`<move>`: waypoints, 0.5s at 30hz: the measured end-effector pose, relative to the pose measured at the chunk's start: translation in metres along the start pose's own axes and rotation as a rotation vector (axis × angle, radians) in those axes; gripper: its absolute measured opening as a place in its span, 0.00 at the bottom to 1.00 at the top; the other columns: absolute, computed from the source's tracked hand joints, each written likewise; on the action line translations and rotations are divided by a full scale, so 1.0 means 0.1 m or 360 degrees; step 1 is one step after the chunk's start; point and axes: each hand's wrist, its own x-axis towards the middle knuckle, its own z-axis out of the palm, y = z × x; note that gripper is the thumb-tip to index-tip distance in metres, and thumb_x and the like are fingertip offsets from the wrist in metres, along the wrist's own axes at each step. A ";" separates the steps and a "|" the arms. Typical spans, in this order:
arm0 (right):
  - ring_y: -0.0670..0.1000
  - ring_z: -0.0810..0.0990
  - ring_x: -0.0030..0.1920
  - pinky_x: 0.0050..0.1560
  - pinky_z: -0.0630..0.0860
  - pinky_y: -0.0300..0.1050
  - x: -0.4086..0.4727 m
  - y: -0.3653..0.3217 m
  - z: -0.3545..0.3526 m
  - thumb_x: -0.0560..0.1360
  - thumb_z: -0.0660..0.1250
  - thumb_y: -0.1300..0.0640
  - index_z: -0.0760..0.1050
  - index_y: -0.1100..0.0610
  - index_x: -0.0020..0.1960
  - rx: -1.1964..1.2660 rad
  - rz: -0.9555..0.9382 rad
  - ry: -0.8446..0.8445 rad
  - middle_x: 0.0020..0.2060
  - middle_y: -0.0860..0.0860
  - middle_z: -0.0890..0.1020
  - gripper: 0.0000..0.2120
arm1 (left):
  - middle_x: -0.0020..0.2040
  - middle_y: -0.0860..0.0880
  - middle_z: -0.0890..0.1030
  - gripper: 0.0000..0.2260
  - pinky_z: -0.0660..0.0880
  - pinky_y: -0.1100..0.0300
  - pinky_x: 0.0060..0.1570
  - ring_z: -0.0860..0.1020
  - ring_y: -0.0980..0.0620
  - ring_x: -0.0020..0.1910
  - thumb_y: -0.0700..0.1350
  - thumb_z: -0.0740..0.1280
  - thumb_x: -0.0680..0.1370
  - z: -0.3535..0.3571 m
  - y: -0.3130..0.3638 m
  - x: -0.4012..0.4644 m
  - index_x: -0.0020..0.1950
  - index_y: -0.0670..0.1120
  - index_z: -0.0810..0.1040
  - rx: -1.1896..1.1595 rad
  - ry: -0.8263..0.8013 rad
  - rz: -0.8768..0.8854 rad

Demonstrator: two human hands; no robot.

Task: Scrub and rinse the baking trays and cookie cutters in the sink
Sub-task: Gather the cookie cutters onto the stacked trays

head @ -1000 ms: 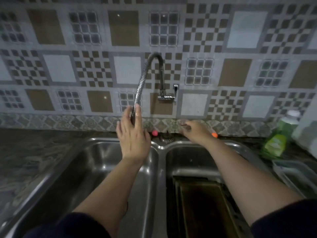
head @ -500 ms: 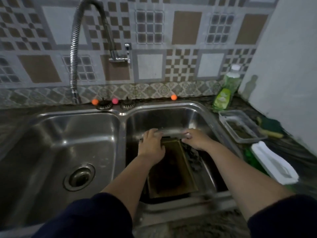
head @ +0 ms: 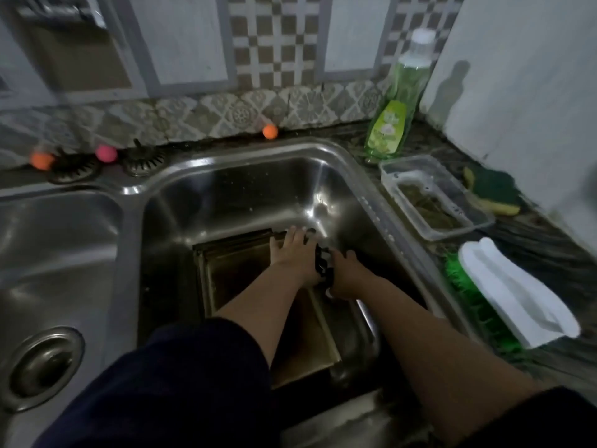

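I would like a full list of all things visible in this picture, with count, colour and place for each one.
stainless steel double sink: 1, silver, fills the middle and left
dark metal baking trays: a stack, brownish, in the right basin
dark cookie cutters: count unclear, black, between the hands
green dish soap bottle: 1, white cap, behind the sink at right
clear plastic container: 1, on the counter at right
green and yellow sponge: 1, beside the container
white-handled scrub brush: 1, green bristles, near right counter
small balls: 3, two orange, one pink, along the back ledge
sink strainers: 2, dark, back ledge
left hand: on the trays
right hand: fingers at the cutters
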 end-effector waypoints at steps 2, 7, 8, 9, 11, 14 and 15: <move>0.63 0.62 0.71 0.66 0.69 0.51 0.02 -0.01 -0.01 0.72 0.72 0.58 0.40 0.54 0.78 -0.0033 0.0049 -0.0055 0.76 0.60 0.47 0.48 | 0.79 0.46 0.39 0.45 0.42 0.36 0.73 0.38 0.43 0.77 0.56 0.69 0.73 -0.01 0.00 0.17 0.79 0.51 0.41 0.0149 -0.0108 -0.0014; 0.64 0.66 0.69 0.61 0.73 0.52 0.06 -0.10 -0.02 0.72 0.70 0.63 0.33 0.51 0.77 -0.0022 0.0108 -0.0006 0.76 0.61 0.37 0.52 | 0.78 0.44 0.38 0.48 0.41 0.29 0.68 0.41 0.36 0.76 0.52 0.71 0.72 -0.07 0.05 0.47 0.77 0.53 0.37 0.0460 -0.0328 -0.0081; 0.65 0.66 0.68 0.61 0.74 0.53 0.08 -0.11 0.00 0.73 0.69 0.64 0.33 0.50 0.77 0.0012 0.0110 -0.0005 0.75 0.61 0.36 0.51 | 0.79 0.44 0.43 0.45 0.43 0.28 0.68 0.46 0.36 0.76 0.53 0.71 0.73 -0.08 0.07 0.52 0.78 0.54 0.42 0.0547 -0.0325 -0.0070; 0.65 0.66 0.68 0.61 0.73 0.53 0.09 -0.12 0.02 0.73 0.68 0.64 0.33 0.50 0.77 0.0040 0.0114 -0.0007 0.75 0.60 0.35 0.50 | 0.78 0.44 0.49 0.41 0.46 0.28 0.68 0.50 0.37 0.76 0.54 0.70 0.73 -0.10 0.09 0.55 0.78 0.54 0.48 0.0632 -0.0317 -0.0055; 0.65 0.64 0.69 0.61 0.72 0.53 0.10 -0.12 0.07 0.73 0.68 0.63 0.34 0.49 0.77 0.0095 0.0132 0.0013 0.75 0.60 0.35 0.49 | 0.76 0.44 0.57 0.36 0.52 0.31 0.68 0.56 0.40 0.75 0.52 0.70 0.72 -0.12 0.13 0.57 0.76 0.53 0.57 0.0785 -0.0322 -0.0040; 0.66 0.65 0.68 0.60 0.73 0.54 0.10 -0.13 0.13 0.71 0.69 0.63 0.38 0.49 0.78 0.0161 0.0140 0.0088 0.75 0.61 0.40 0.49 | 0.72 0.44 0.64 0.33 0.62 0.39 0.66 0.64 0.42 0.70 0.49 0.71 0.71 -0.09 0.15 0.54 0.73 0.51 0.62 0.0911 -0.0268 0.0001; 0.65 0.67 0.66 0.58 0.74 0.53 0.09 -0.12 0.14 0.71 0.70 0.63 0.39 0.49 0.77 0.0155 0.0147 0.0099 0.75 0.62 0.43 0.48 | 0.71 0.44 0.64 0.32 0.63 0.41 0.65 0.64 0.42 0.69 0.48 0.71 0.70 -0.08 0.15 0.53 0.72 0.51 0.62 0.0905 -0.0245 0.0022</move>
